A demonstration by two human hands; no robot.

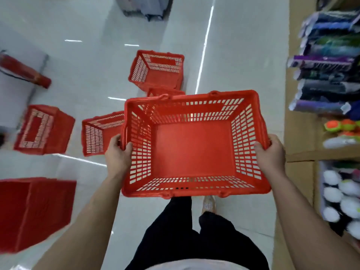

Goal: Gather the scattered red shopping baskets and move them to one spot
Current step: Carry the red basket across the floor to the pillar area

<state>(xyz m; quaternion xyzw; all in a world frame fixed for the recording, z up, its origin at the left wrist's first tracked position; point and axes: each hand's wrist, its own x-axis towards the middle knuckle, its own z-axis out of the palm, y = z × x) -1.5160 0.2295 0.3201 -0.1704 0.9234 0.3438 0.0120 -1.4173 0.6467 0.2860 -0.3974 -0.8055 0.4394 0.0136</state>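
Note:
I carry an empty red shopping basket (194,147) upright in front of me, above the floor. My left hand (118,152) grips its left rim and my right hand (269,152) grips its right rim. Several other red baskets lie scattered on the white tiles. One basket (155,70) lies on its side ahead, and part of another basket (165,92) peeks out just behind the held one. A tipped basket (97,133) sits to the left, an overturned basket (42,129) farther left, and a blurred basket (33,211) lies at the near left.
A shelf unit (303,94) with packaged goods and white fluffy items runs along the right side. A red fire extinguisher (23,71) leans at the far left. A dark display stand (144,6) is at the top. My legs and a shoe (209,203) show below the basket.

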